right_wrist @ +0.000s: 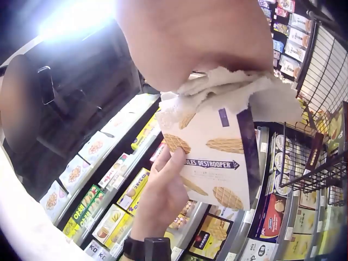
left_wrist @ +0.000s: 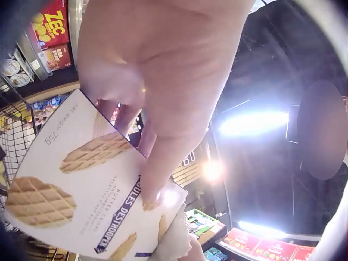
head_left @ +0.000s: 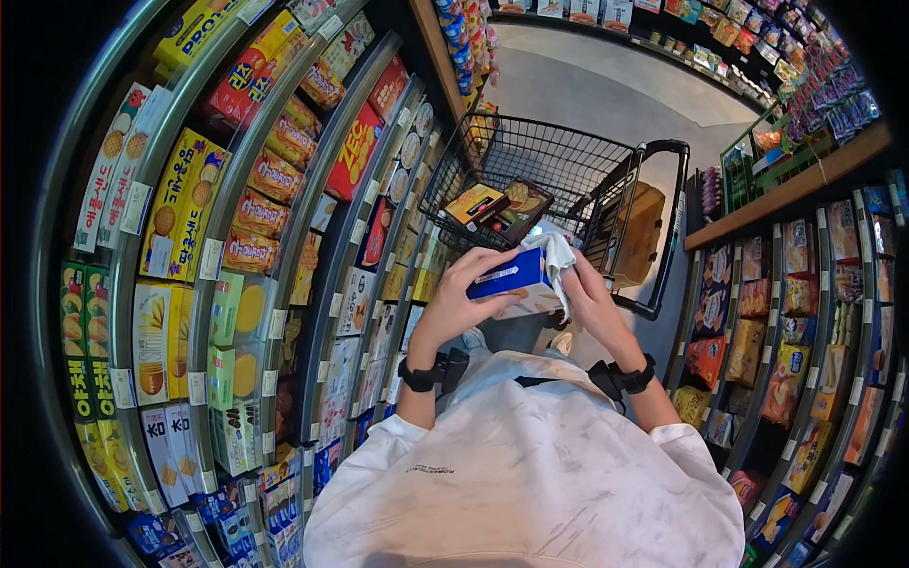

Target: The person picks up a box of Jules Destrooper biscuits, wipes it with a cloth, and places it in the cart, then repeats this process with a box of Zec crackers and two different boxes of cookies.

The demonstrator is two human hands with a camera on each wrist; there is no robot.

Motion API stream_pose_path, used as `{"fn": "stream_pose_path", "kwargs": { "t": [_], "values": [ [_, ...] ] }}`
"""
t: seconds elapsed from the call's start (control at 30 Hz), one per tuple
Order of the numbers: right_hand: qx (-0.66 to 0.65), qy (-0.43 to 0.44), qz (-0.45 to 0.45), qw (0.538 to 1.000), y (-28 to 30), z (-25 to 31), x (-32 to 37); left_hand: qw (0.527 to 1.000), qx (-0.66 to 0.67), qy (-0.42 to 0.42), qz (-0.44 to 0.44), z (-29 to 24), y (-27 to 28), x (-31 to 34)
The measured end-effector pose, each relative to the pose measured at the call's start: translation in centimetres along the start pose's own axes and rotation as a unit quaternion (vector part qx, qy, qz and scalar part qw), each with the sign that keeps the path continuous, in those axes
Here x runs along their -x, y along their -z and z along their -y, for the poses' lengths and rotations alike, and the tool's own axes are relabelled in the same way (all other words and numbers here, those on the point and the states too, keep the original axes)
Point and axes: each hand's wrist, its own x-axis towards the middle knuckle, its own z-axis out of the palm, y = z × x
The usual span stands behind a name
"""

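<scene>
A blue and white waffle-biscuit box (head_left: pixel 512 280) is held in front of the torso, over the near end of the cart. The left hand (head_left: pixel 467 287) grips its left side; in the left wrist view the thumb of the left hand (left_wrist: pixel 157 81) lies on the white face of the box (left_wrist: pixel 81 179). A pale cloth (head_left: pixel 560 265) is in the right hand (head_left: pixel 589 301), against the right side of the box. From the right wrist the cloth (right_wrist: pixel 234 95) covers one end of the box (right_wrist: pixel 212 157), and the fingers of the right hand (right_wrist: pixel 201 43) are mostly hidden.
A black wire cart (head_left: pixel 559 151) stands ahead, with a yellow-and-dark box (head_left: pixel 474 204) and a dark box (head_left: pixel 523 210) inside. Shelves of packaged snacks line the left (head_left: pixel 180 204) and the right (head_left: pixel 793 379). A green crate (head_left: pixel 740 180) stands at the upper right.
</scene>
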Motion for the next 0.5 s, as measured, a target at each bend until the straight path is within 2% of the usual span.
{"fn": "stream_pose_path", "kwargs": {
  "t": [0.03, 0.17, 0.23, 0.33, 0.4, 0.5],
  "values": [
    [0.0, -0.011, 0.031, 0.999, 0.1, 0.2, 0.1, 1.0, 0.0, 0.0, 0.001, 0.3, 0.1, 0.0],
    [0.007, 0.006, 0.048, 0.999, -0.1, 2.3, 0.3, 0.999, 0.033, 0.026, 0.013, 1.3, 0.1, 0.2],
    [-0.011, -0.016, 0.056, 0.998, -0.1, 2.8, 0.4, 0.999, 0.043, 0.028, 0.008, 1.2, 0.2, 0.2],
    [-0.018, -0.063, 0.067, 0.996, 0.4, 3.8, 0.4, 0.997, 0.058, 0.055, 0.024, 0.7, 0.6, 0.1],
    [-0.035, -0.06, 0.072, 0.995, 0.6, 3.6, 0.2, 0.987, 0.1, 0.106, 0.066, 0.8, 0.9, 0.2],
    [-0.073, -0.067, 0.067, 0.993, 0.4, 3.2, 0.0, 0.99, 0.081, 0.092, 0.073, 1.1, 0.4, 0.1]
  ]
}}
